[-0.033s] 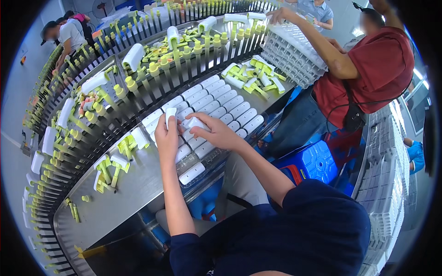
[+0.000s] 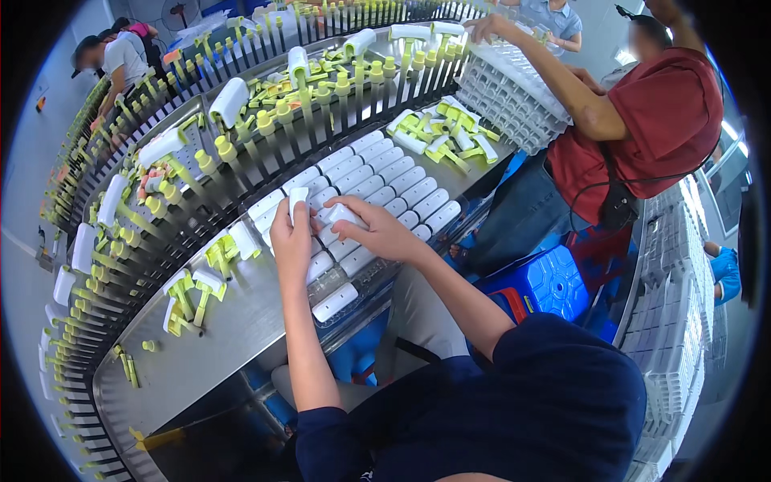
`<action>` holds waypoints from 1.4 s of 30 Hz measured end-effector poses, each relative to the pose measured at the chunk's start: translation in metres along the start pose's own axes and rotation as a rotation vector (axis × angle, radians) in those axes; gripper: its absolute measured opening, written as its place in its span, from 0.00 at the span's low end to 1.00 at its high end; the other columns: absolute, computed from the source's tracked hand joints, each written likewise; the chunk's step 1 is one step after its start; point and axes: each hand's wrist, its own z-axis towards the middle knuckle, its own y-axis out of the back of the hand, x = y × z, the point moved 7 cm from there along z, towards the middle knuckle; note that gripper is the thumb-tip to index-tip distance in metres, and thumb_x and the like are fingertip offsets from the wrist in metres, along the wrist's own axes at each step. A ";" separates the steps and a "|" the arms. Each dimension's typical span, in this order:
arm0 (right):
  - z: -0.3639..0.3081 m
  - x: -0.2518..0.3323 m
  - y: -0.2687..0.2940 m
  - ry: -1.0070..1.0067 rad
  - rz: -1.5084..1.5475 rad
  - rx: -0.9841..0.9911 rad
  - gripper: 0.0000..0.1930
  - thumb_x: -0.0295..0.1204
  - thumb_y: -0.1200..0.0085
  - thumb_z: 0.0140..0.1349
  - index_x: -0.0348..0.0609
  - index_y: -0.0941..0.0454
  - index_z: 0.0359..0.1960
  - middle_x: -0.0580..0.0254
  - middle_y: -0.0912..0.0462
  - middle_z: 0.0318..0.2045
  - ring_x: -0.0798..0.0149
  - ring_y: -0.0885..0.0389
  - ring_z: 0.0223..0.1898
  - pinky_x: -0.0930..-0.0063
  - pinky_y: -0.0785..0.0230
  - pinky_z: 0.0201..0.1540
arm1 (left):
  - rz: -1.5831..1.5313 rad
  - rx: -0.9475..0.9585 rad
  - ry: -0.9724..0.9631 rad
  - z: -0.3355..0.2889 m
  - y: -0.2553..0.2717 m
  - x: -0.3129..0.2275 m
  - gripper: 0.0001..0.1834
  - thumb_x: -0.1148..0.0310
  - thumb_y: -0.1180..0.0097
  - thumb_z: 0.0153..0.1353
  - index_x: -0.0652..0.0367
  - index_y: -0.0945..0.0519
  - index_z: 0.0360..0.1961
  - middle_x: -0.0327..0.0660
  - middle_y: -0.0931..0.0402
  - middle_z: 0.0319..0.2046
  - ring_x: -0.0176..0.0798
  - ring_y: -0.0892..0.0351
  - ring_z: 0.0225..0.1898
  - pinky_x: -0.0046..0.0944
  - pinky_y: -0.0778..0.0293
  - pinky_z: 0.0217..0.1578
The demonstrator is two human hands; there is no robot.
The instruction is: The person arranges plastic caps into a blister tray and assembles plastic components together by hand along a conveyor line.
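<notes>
My left hand (image 2: 292,233) is closed around a white plastic piece (image 2: 298,195), which stands up between thumb and fingers. Close beside it, my right hand (image 2: 376,228) pinches another white rounded piece (image 2: 346,215). Both hands are over a clear tray (image 2: 328,283) holding rows of long white rounded covers (image 2: 399,169) with small dark marks on top. A single white cover (image 2: 335,302) lies in the near corner of the tray, and bare tray shows beside it. My fingers hide part of both held pieces and some covers beneath.
A curved conveyor with yellow-green pegs (image 2: 265,122) runs behind the metal table (image 2: 233,321). Yellow-green and white parts (image 2: 195,299) lie left of the tray, more (image 2: 446,132) beyond it. A person in red (image 2: 666,120) touches stacked trays (image 2: 514,96) at right, near a blue crate (image 2: 546,281).
The conveyor's pegs and the white parts on them have shifted slightly to the left. My hands and the pieces in them look unchanged.
</notes>
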 end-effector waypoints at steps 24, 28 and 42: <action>0.001 0.001 -0.001 -0.025 0.002 -0.022 0.22 0.33 0.48 0.69 0.40 0.32 0.62 0.61 0.21 0.42 0.72 0.21 0.39 0.75 0.31 0.49 | -0.022 0.008 -0.003 0.002 0.002 -0.001 0.13 0.64 0.52 0.72 0.64 0.23 0.45 0.38 0.22 0.28 0.27 0.26 0.25 0.29 0.30 0.27; 0.001 0.000 -0.001 -0.044 -0.014 -0.013 0.22 0.33 0.48 0.70 0.39 0.32 0.62 0.60 0.22 0.44 0.72 0.21 0.39 0.75 0.31 0.49 | -0.032 0.020 -0.018 0.004 0.002 0.002 0.13 0.64 0.52 0.72 0.65 0.23 0.45 0.38 0.22 0.29 0.27 0.25 0.26 0.30 0.29 0.27; 0.004 -0.008 -0.004 -0.034 -0.016 -0.027 0.20 0.32 0.49 0.70 0.41 0.31 0.61 0.59 0.23 0.48 0.72 0.20 0.40 0.75 0.29 0.50 | 0.096 -0.048 -0.033 0.002 0.008 -0.001 0.12 0.64 0.50 0.69 0.64 0.23 0.39 0.37 0.23 0.24 0.29 0.26 0.23 0.31 0.30 0.26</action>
